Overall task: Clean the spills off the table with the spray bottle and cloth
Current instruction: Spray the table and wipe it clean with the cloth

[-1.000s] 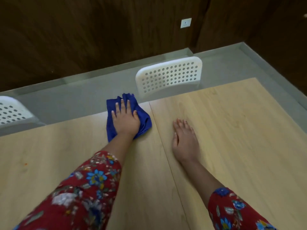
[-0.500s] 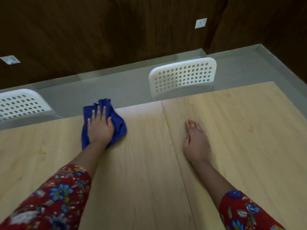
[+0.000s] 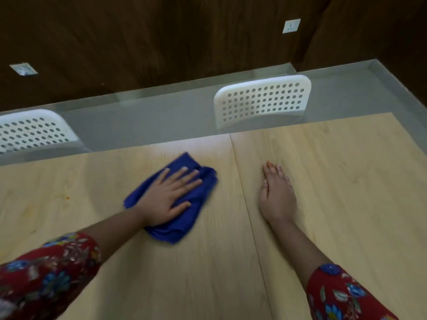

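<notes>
A crumpled blue cloth [image 3: 182, 225] lies on the light wooden table [image 3: 208, 273], left of the seam between the two tabletops. My left hand [image 3: 168, 197] presses flat on the cloth with fingers spread and straight. My right hand [image 3: 277, 195] rests flat on the right tabletop, fingers straight and together, holding nothing. A small orange spot [image 3: 67, 197] and a faint orange smear mark the table at the left. No spray bottle is in view.
Two white perforated chair backs stand beyond the far table edge, one chair [image 3: 262, 101] at centre right and another chair [image 3: 32, 130] at the far left. Grey floor and a dark wooden wall with a white socket [image 3: 291, 26] lie behind.
My left hand has slid the blue cloth to the right and nearer to me, back towards the seam, with its fingers now pointing right. The right hand has stayed flat in place.
</notes>
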